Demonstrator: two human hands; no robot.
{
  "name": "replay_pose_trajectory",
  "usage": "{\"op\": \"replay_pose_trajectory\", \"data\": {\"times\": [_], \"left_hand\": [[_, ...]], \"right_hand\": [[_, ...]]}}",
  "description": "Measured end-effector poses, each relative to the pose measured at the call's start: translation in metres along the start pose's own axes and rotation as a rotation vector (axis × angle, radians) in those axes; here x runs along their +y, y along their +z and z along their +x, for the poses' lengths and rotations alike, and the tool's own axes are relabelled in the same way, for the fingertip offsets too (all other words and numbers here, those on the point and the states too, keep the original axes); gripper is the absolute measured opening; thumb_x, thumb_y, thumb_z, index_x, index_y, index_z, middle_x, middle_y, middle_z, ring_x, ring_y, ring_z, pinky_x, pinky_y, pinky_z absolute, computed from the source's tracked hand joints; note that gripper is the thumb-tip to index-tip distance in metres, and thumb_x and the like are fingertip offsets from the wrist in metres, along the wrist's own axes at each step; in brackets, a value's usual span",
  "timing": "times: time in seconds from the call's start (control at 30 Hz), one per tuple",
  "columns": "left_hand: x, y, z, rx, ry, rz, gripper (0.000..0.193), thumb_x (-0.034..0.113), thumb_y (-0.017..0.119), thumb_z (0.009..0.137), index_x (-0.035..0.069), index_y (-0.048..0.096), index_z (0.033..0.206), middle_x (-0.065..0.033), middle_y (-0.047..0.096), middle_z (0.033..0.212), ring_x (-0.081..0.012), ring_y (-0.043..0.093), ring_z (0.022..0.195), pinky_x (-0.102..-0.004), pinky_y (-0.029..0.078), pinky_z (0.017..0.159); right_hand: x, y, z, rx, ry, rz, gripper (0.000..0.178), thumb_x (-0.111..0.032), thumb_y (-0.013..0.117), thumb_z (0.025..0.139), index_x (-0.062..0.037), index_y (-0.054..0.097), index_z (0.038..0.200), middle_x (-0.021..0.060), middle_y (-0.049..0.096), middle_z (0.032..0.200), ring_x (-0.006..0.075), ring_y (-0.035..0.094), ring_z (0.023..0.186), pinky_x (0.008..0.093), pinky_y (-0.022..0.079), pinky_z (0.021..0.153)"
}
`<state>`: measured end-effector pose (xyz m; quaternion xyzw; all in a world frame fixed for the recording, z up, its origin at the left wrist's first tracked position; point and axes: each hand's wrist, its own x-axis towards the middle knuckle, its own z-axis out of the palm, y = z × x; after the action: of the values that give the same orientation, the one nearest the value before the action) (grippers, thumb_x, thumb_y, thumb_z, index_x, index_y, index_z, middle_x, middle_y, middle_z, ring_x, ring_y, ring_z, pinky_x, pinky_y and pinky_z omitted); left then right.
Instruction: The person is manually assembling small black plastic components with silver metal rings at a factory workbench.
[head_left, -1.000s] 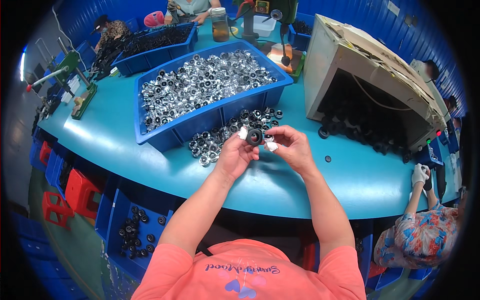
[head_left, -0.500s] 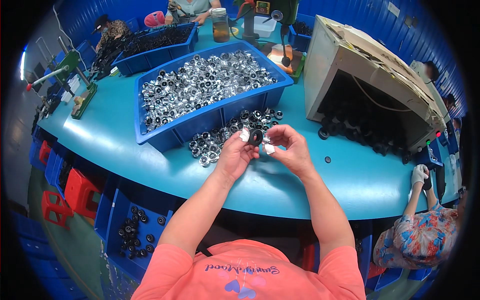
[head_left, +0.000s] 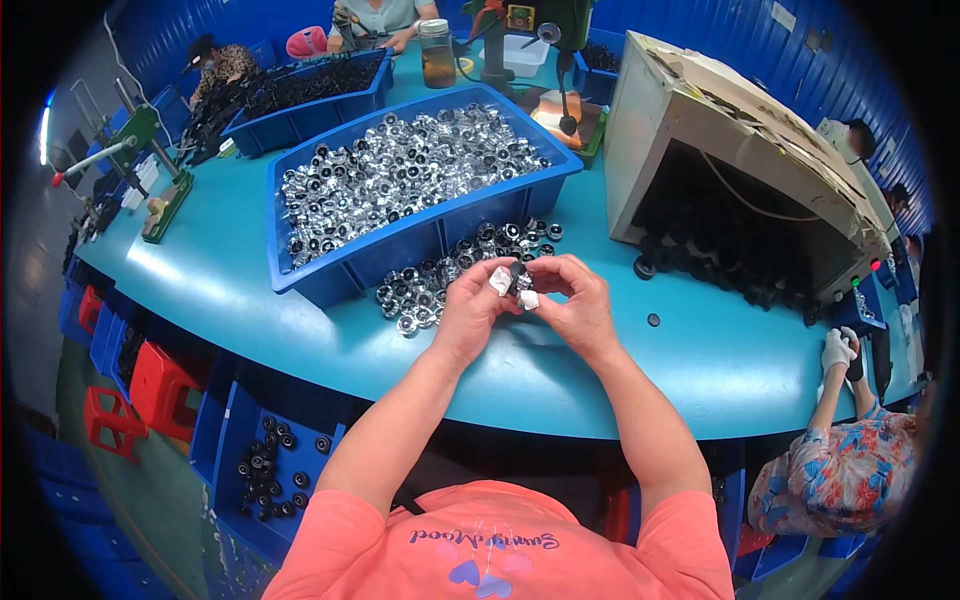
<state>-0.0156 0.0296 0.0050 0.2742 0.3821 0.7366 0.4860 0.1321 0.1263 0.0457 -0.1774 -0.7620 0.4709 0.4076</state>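
Note:
Over the table's front, my left hand (head_left: 468, 318) is closed on a small black rubber ring (head_left: 516, 270). My right hand (head_left: 583, 312) pinches a shiny silver wheel hub (head_left: 524, 284), which is pressed up against the ring. Fingers cover much of both parts, so how far the hub sits inside the ring cannot be made out. Both thumbs carry white wrapping. Just beyond my hands lies a loose pile of silver hubs with dark centres (head_left: 425, 290), along the front of a large blue bin (head_left: 400, 250) heaped with the same hubs.
To the right stands a worn, pale metal box (head_left: 640, 130), its open front full of black wheels (head_left: 735, 265). A small black disc (head_left: 653, 320) lies on the turquoise table (head_left: 560, 385). Below left, a blue crate (head_left: 225, 450) holds black wheels. A co-worker's gloved hands (head_left: 840, 350) are at the far right.
My hands have come closer together, bringing the hub from the right up against the black ring. The ring has turned, and its open hole no longer faces me.

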Motion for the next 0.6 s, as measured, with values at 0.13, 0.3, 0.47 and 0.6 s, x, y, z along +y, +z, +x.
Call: {"op": "replay_pose_trajectory", "data": {"times": [0.13,0.3,0.47,0.6], "left_hand": [[-0.0001,0.0062,-0.0006,0.003,0.032,0.147,0.032,0.021,0.061,0.105,0.002,0.060,0.131,-0.0057,0.070,0.112,-0.0141,0.067,0.094,-0.0297,0.057,0.081],[-0.0037,0.0066,-0.0017,-0.011,0.028,0.168,0.031,0.019,0.058,0.105,0.003,0.060,0.131,-0.0062,0.069,0.115,-0.0150,0.067,0.100,-0.0313,0.056,0.085],[0.0015,0.0054,-0.0037,0.017,-0.040,-0.044,0.032,0.020,0.057,0.105,0.002,0.059,0.131,-0.0086,0.069,0.116,-0.0184,0.069,0.101,-0.0342,0.057,0.087],[0.0029,0.0032,-0.0041,-0.017,-0.069,-0.050,0.038,0.022,0.056,0.106,0.000,0.057,0.136,-0.0116,0.069,0.118,-0.0213,0.070,0.103,-0.0377,0.060,0.088]], "right_hand": [[-0.0022,0.0028,-0.0016,0.050,-0.091,-0.137,0.035,0.002,0.080,0.073,-0.0043,0.072,0.107,0.0070,0.071,0.093,0.0196,0.075,0.083,0.0307,0.061,0.076],[-0.0018,0.0059,-0.0036,0.054,-0.167,-0.222,0.035,0.003,0.078,0.073,-0.0045,0.071,0.107,0.0072,0.069,0.091,0.0199,0.073,0.081,0.0309,0.061,0.072],[-0.0047,0.0061,-0.0011,0.073,-0.153,-0.104,0.033,0.001,0.078,0.072,-0.0045,0.072,0.104,0.0082,0.068,0.094,0.0212,0.072,0.088,0.0318,0.060,0.072],[-0.0038,0.0012,-0.0001,0.081,-0.215,-0.195,0.027,0.001,0.078,0.071,-0.0056,0.072,0.097,0.0078,0.070,0.097,0.0235,0.071,0.090,0.0345,0.059,0.076]]}}
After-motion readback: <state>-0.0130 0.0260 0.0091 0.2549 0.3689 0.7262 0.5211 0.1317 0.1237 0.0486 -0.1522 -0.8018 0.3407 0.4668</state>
